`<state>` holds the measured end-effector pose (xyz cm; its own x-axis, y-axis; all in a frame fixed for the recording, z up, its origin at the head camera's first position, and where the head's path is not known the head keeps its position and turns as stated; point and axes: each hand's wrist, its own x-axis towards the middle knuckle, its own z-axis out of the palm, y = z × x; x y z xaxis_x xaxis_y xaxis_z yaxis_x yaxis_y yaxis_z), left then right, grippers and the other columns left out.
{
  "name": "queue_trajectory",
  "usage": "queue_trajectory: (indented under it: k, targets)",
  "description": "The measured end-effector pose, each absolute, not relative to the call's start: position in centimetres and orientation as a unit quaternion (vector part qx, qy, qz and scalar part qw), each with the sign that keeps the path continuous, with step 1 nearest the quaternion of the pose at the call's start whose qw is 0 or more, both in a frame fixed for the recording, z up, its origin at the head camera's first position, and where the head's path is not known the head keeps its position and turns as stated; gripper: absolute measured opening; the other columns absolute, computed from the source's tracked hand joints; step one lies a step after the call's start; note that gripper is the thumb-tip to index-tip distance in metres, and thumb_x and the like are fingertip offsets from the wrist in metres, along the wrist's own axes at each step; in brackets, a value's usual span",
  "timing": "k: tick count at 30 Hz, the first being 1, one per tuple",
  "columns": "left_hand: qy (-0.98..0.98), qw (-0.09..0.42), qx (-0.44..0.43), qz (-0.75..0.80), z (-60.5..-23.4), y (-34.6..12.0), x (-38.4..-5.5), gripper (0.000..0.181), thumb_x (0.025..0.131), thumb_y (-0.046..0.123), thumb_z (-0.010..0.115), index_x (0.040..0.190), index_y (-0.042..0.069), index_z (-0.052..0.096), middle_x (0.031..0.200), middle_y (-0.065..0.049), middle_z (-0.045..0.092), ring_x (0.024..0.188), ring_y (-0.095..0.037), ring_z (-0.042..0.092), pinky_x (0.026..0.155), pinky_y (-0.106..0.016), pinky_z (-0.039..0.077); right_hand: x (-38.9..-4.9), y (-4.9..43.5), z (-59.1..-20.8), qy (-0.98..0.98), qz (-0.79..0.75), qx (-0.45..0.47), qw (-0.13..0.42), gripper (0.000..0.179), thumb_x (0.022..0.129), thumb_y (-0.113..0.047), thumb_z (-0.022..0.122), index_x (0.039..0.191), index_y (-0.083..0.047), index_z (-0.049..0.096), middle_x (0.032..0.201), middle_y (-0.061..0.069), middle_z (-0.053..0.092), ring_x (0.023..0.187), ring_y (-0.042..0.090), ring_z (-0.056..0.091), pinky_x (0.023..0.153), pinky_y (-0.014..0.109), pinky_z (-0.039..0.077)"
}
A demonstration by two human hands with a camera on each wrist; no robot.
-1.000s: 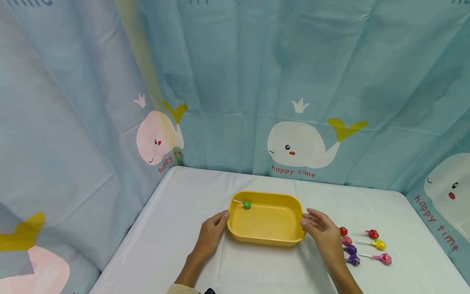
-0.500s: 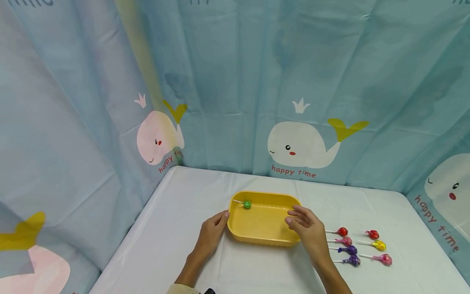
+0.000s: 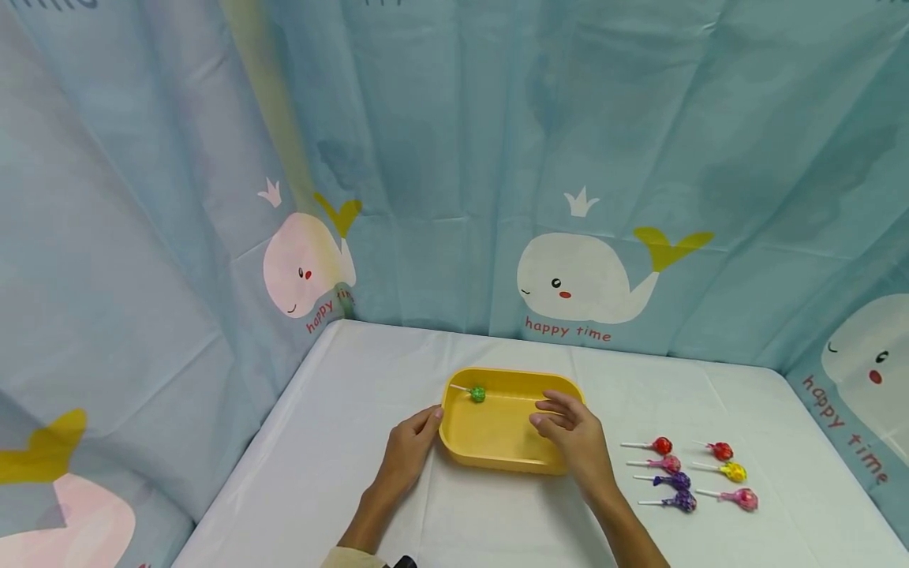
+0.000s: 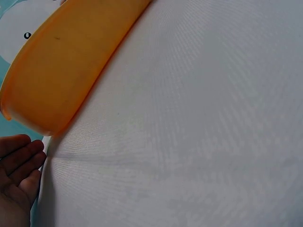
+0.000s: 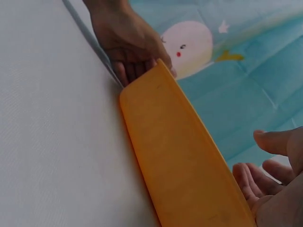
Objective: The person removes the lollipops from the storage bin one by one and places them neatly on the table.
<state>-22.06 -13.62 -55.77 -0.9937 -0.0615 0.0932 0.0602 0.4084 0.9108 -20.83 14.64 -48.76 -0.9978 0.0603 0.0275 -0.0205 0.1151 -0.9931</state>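
Note:
A yellow plastic tray (image 3: 497, 442) with rounded corners sits on the white table. Inside it, at the far left corner, lies a green-wrapped lollipop (image 3: 477, 394). My left hand (image 3: 410, 448) holds the tray's left end, thumb at the rim and fingers against the outer wall; the right wrist view shows this left hand (image 5: 130, 40) at the far end. Over the right part of the tray hovers my right hand (image 3: 577, 442), its fingers loosely bent and nothing between them. In the right wrist view the right hand (image 5: 279, 179) appears beside the tray's long rim.
To the right of the tray lie several lollipops in two columns, among them a red one (image 3: 662, 446), a purple one (image 3: 683, 502) and a yellow one (image 3: 734, 472). A blue whale-print curtain (image 3: 454, 173) hangs behind and beside the white tablecloth (image 3: 383, 371).
My right hand has left the tray's right end and moved left over its inside, uncovering the sticks of the nearer lollipop column. The left hand and the tray have stayed in place.

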Motion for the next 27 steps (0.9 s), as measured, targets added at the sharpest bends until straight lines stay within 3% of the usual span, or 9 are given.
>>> queue_trajectory:
  k: [12, 27]
  targets:
    - [-0.839, 0.055, 0.001, -0.542, -55.7, -13.6, -22.1, 0.058, 0.108, 0.057, 0.053, 0.143, 0.014, 0.069, 0.143, -0.003, 0.069, 0.141, -0.029, 0.059, 0.120, -0.050, 0.045, -22.2, 13.2, -48.9, -0.758, 0.652, 0.001, 0.018, 0.053, 0.094, -0.016, 0.084, 0.140, -0.001, 0.064, 0.132, 0.021, 0.069, 0.115, 0.030, 0.072, 0.089, 0.018, 0.060]
    - [-0.838, 0.055, -0.002, -0.544, -56.0, -13.7, -22.1, 0.060, 0.108, 0.061, 0.051, 0.143, 0.016, 0.068, 0.143, -0.001, 0.069, 0.141, -0.028, 0.059, 0.119, -0.050, 0.047, -23.9, 11.2, -49.3, -0.779, 0.627, -0.004, 0.005, 0.049, 0.094, -0.016, 0.083, 0.138, -0.003, 0.067, 0.130, 0.019, 0.071, 0.113, 0.029, 0.074, 0.089, 0.030, 0.065]
